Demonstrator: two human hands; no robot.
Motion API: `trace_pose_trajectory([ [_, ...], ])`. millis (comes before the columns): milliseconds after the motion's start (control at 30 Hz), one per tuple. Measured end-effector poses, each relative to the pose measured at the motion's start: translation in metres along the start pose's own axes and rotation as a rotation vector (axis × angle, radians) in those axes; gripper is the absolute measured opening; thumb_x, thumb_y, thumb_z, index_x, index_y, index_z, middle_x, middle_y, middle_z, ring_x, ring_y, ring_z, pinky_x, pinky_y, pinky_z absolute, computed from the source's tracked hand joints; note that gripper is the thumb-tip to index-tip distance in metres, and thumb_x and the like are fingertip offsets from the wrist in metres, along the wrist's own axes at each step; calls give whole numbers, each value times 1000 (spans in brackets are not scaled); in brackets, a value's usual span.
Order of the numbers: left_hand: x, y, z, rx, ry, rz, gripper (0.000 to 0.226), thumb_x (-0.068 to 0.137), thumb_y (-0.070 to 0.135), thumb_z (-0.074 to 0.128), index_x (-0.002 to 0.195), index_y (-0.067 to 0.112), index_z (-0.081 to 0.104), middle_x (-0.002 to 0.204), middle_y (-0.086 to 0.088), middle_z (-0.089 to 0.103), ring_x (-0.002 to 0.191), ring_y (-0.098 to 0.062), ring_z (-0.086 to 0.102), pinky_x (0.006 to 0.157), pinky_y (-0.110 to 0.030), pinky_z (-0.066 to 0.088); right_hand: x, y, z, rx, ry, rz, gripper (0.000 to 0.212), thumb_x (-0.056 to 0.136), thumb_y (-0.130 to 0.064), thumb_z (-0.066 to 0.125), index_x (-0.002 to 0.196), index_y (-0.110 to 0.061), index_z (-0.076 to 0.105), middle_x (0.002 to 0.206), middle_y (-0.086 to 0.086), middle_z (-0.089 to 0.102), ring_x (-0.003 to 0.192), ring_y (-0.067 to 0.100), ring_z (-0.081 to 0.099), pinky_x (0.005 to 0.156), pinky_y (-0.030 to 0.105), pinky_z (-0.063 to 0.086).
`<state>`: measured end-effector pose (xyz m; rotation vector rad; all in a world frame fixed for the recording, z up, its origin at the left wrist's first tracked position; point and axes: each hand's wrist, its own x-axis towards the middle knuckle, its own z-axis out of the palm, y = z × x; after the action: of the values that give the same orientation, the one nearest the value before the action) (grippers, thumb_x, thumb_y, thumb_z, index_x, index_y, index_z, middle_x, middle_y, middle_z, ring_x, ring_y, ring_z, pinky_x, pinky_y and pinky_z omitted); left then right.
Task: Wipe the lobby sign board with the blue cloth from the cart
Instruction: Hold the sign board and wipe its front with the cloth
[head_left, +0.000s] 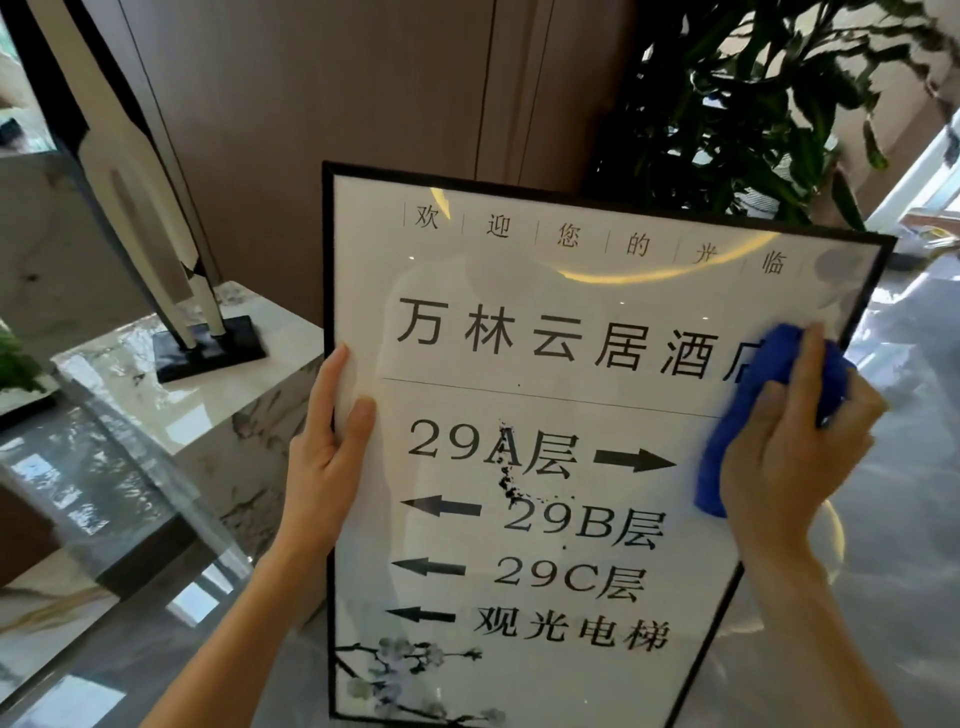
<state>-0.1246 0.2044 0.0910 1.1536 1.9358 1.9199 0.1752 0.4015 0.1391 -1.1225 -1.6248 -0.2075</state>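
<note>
The lobby sign board (545, 291) is a black-framed, glossy white panel with black characters and arrows, tilted up in front of me. My left hand (324, 457) grips its left edge, thumb on the glass. My right hand (789, 447) presses a bunched blue cloth (727, 447) against the right side of the glass, covering the last large character. A trail of black specks (506, 467) runs down the glass near the middle. The board's bottom edge is out of view.
A marble plinth (270, 395) stands left of the board with a black-based sculpture (208, 348) on it. A leafy plant (737, 104) rises behind the board's top right. Glossy marble floor (893, 571) lies to the right.
</note>
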Motion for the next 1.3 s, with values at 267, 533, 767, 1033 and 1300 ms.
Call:
trace_pose_trajectory([
  [267,-3,-12,2,13,-33,30,48,103,45,44,136,71,22,114,59,47,99,29,53,69,7,41,-13,-21,19,79,59,-50,47,111,-29,31,156,-17,30,134,2,34,118,28,45,105,27,37],
  [533,-18,-48,-3,49,-76,10,42,94,64,38,129,79,22,80,39,64,67,7,63,56,-8,50,-53,-77,42,14,-9,-137,44,111,-29,31,153,-15,34,134,10,36,111,29,47,92,46,50],
  [767,-18,-60,-1,27,-40,161,40,97,68,34,135,72,26,72,0,59,44,-2,46,40,-23,40,-96,-113,56,-3,-105,-329,44,109,-27,37,151,-12,36,113,20,54,86,31,50,72,43,45],
  [1033,-22,-62,-3,9,-43,191,40,101,59,35,138,69,25,75,5,61,48,-5,50,41,-18,42,-187,-112,53,-66,-273,-728,74,94,-18,58,159,-22,23,113,9,47,85,27,46,74,42,38],
  [1300,-29,-58,-5,-9,-40,184,39,101,59,34,138,69,26,72,-8,52,46,-5,44,42,-16,37,-172,-72,37,-123,-298,-897,76,89,-12,64,157,-21,31,115,3,46,88,21,47,80,40,37],
])
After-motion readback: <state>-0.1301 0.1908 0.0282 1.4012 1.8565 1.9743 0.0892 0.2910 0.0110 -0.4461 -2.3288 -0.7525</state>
